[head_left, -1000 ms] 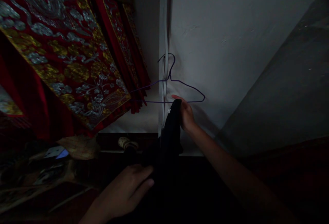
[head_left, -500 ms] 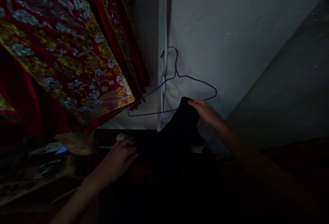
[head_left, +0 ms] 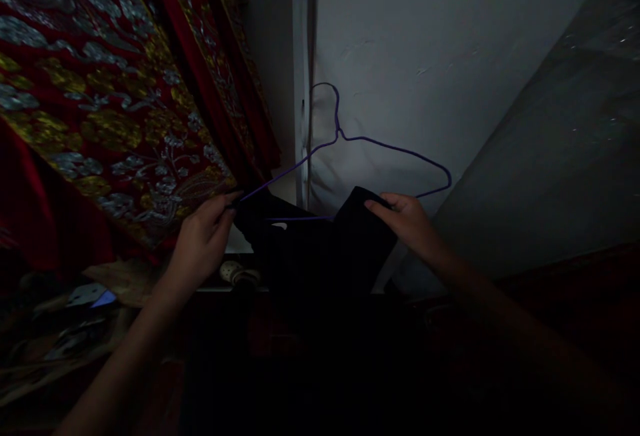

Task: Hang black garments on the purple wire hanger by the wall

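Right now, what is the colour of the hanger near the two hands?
The hanger is purple, best seen in the head view, against the wall.

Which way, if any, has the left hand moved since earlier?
Yes: the left hand moved up and left, from below the pale shoe to above it.

room: above purple hanger (head_left: 339, 131), right side | left: red embroidered cloth (head_left: 113, 106) | behind: wall (head_left: 425, 43)

Over by the wall (head_left: 400, 36), a garment (head_left: 320, 256) stretches from the person's left hand (head_left: 203, 231) to the right hand (head_left: 407, 219), across the lower bar of the wire hanger (head_left: 339, 131). Drapery (head_left: 115, 129) hangs off to their left; a clog (head_left: 231, 272) sits lower down, just left of the garment.
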The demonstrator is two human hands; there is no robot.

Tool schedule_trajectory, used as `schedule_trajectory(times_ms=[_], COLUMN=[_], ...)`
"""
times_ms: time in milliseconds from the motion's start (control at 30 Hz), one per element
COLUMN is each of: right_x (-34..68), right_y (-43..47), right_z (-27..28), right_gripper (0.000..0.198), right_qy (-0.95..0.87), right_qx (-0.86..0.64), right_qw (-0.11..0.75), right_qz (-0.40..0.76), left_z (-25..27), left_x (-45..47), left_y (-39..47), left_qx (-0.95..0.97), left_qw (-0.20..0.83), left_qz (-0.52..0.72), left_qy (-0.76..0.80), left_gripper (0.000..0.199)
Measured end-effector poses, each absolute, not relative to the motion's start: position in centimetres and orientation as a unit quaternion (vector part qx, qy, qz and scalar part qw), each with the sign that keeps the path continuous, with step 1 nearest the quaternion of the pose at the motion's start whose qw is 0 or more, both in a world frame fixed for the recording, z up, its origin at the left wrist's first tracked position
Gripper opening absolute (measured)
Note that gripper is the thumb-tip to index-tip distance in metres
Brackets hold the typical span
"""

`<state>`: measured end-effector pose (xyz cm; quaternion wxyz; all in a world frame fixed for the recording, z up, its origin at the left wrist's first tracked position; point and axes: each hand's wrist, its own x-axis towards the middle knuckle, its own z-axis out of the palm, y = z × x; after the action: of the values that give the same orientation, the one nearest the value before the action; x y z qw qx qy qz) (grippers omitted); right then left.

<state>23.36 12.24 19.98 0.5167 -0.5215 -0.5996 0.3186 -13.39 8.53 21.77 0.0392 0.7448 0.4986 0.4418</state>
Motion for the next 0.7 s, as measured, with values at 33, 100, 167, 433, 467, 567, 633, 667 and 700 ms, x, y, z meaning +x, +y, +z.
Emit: schedule_trajectory(times_ms=[33, 100, 167, 433, 467, 567, 633, 667, 700], right_x=[23.2, 23.0, 22.5, 19.9, 20.2, 22.0, 24.0, 25.0, 26.1], right_y=[12.1, 11.8, 11.5, 10.1, 9.9, 9.6, 9.6, 9.8, 10.1], right_z=[20.0, 20.0, 19.8, 18.1, 18.0, 18.2, 18.7, 19.1, 19.6], right_gripper=[0.040, 0.041, 0.041, 0.031, 0.026, 0.028, 0.050, 0.061, 0.068], right_qy=[-0.600, -0.606, -0.613, -0.647, -0.658, -0.653, -0.604, -0.574, -0.550], right_qx=[-0.520, -0.520, -0.521, -0.453, -0.443, -0.454, -0.489, -0.507, -0.521], right_qw=[0.516, 0.509, 0.499, 0.504, 0.510, 0.559, 0.612, 0.633, 0.645], right_qz=[0.322, 0.321, 0.322, 0.349, 0.333, 0.235, 0.147, 0.114, 0.096], left_z=[22.0, 22.4, 22.9, 24.3, 24.2, 24.1, 24.1, 24.2, 24.3], left_x=[-13.5, -13.6, -12.9, -8.0, -7.8, -7.8, -8.1, -8.4, -8.6], left_y=[8.5, 8.5, 8.7, 12.0, 12.2, 12.3, 12.5, 12.6, 12.7], left_qx=[0.736, 0.724, 0.722, 0.770, 0.769, 0.771, 0.774, 0.777, 0.782], left_qw=[0.044, 0.045, 0.038, 0.041, 0.036, 0.016, -0.001, -0.010, -0.019], left_qz=[0.456, 0.480, 0.497, 0.467, 0.460, 0.445, 0.439, 0.434, 0.427], left_qy=[0.498, 0.493, 0.480, 0.433, 0.443, 0.456, 0.455, 0.455, 0.454], left_gripper=[0.038, 0.039, 0.041, 0.025, 0.028, 0.031, 0.030, 0.031, 0.031])
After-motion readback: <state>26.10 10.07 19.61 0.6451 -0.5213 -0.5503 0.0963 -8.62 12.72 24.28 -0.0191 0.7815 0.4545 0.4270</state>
